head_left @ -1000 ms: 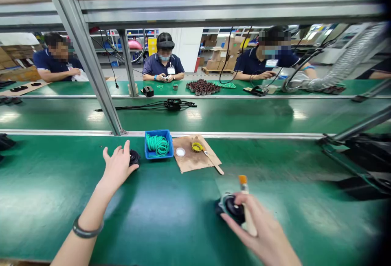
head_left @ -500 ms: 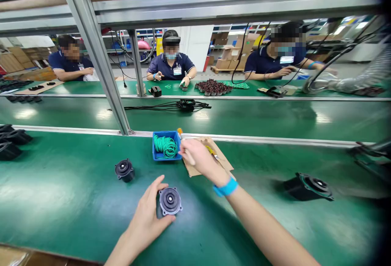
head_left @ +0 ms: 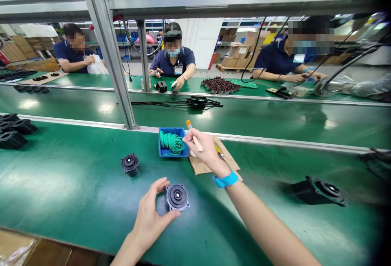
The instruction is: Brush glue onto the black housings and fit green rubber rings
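Note:
My left hand curves around a round black motor housing on the green bench, thumb at its near edge and fingertips at its far left edge. Its lighter-rimmed flange faces up. In my right hand is a small brush with a pale handle and orange end, pointing up and away. My right fingertips are at the right rim of a blue bin of green rubber rings; whether they pinch a ring I cannot tell. Another black housing stands left of the bin.
Under my right hand lies cardboard with a yellow-handled tool, partly hidden. A larger black housing with a green ring lies at right; several black parts at far left. A metal post rises ahead. Three co-workers sit across the bench.
My view has shifted, so the bench things appear farther right. My right hand with the brush stays beside the bin, slightly farther forward. The middle co-worker's hand has reached forward.

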`<state>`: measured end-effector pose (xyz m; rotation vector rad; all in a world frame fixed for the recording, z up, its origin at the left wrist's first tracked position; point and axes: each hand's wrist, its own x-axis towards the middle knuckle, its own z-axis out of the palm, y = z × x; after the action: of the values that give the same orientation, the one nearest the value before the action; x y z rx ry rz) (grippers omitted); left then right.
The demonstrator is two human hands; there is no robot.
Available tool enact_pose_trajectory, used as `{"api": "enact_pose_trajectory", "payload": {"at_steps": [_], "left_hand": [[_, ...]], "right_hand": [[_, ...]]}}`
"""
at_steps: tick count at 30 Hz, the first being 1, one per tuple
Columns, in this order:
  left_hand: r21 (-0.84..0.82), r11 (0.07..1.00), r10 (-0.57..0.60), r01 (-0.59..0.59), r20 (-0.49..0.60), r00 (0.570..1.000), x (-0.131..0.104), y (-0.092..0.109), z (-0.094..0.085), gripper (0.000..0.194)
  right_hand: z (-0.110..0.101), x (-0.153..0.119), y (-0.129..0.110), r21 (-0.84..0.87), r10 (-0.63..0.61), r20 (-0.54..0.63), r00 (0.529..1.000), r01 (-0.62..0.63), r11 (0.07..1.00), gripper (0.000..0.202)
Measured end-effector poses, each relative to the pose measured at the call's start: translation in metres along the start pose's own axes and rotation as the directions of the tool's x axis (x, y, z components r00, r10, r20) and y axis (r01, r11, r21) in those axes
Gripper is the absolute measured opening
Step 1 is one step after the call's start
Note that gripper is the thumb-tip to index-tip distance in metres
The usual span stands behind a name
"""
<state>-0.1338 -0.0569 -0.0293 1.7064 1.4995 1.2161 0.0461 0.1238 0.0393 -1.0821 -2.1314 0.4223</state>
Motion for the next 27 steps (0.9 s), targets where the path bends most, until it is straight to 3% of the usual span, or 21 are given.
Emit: {"api": "enact_pose_trajectory", "payload": {"at_steps": [2,5,8,11,13,17,21,27], "left_hand": [[0.004,0.999,0.048,-0.048,0.001,0.999,0.000,-0.002,0.000,0.070],[0.026,0.991,0.129,-0.129,-0.003,0.992,0.000,-0.005,-0.001,0.069],[0.079,0.980,0.181,-0.181,0.008,0.983,0.000,-0.007,-0.004,0.065],[0.144,0.963,0.224,-0.227,0.035,0.974,0.000,-0.005,-0.007,0.054],[0.185,0.948,0.256,-0.260,0.047,0.966,0.001,-0.003,-0.008,0.045],[0.248,0.909,0.334,-0.336,0.050,0.941,0.001,-0.003,-0.009,0.039],[0.290,0.871,0.400,-0.396,0.048,0.915,0.002,-0.008,-0.012,0.039],[0.343,0.798,0.529,-0.495,-0.005,0.849,0.002,-0.027,-0.006,0.027]], "right_hand": [[-0.008,-0.016,-0.012,0.172,0.039,0.069,0.997,-0.051,0.984,0.017],[-0.009,-0.047,-0.029,0.433,0.091,0.295,0.951,-0.218,0.875,0.022],[-0.003,-0.072,-0.038,0.433,0.115,0.376,0.919,-0.285,0.855,0.023],[0.001,-0.088,-0.039,0.380,0.050,0.275,0.960,-0.156,0.912,0.021],[0.000,-0.095,-0.038,0.344,-0.099,0.214,0.972,0.020,0.939,0.025],[-0.002,-0.106,-0.034,0.208,-0.389,0.180,0.904,0.351,0.913,0.033],[0.003,-0.111,-0.027,0.083,-0.446,0.150,0.883,0.438,0.895,0.034],[0.024,-0.119,-0.006,-0.094,-0.603,0.053,0.796,0.605,0.791,0.035]]}}
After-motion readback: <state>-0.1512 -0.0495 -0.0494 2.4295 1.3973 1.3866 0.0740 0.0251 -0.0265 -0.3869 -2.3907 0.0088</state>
